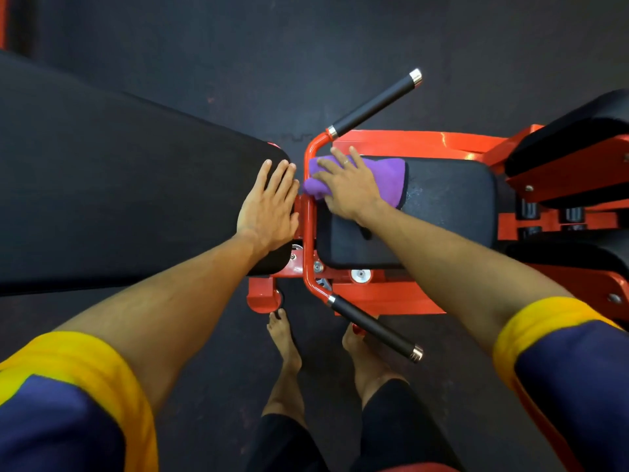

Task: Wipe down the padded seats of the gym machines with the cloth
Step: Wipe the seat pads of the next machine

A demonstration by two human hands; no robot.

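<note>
**Gym machine seat, cloth in place on pad**

1. Sleeves [561, 369]: navy with yellow cuffs, one on each arm, at the bottom corners of the view.
2. Bare feet [284, 338]: two, standing on the dark floor [238, 46] just beside the machine's base.
3. Lower handle [374, 327]: black grip with a chrome end cap, angled out over the right foot.
4. Orange frame [309, 233]: a curved tube runs between the two pads and joins both handles.
5. Left hand [269, 207]: palm down on the rounded end of the long black pad [119, 185], fingers straight and pressed together.
6. Right hand [350, 185]: flat on the purple cloth [388, 175], fingers slightly spread and pressing it down (a ring shows on one finger).
7. Cloth: lies on the left end of the black seat pad [449, 199], with one bunched corner lapping over the orange tube, close to the left hand's fingertips.
8. Seat pad: the right part is bare, with faint pale streaks beside the cloth.
9. Upper handle [374, 103]: matches the lower one and points away, up and to the right.
10. Further black pads [578, 131]: on orange brackets at the right edge.
</note>
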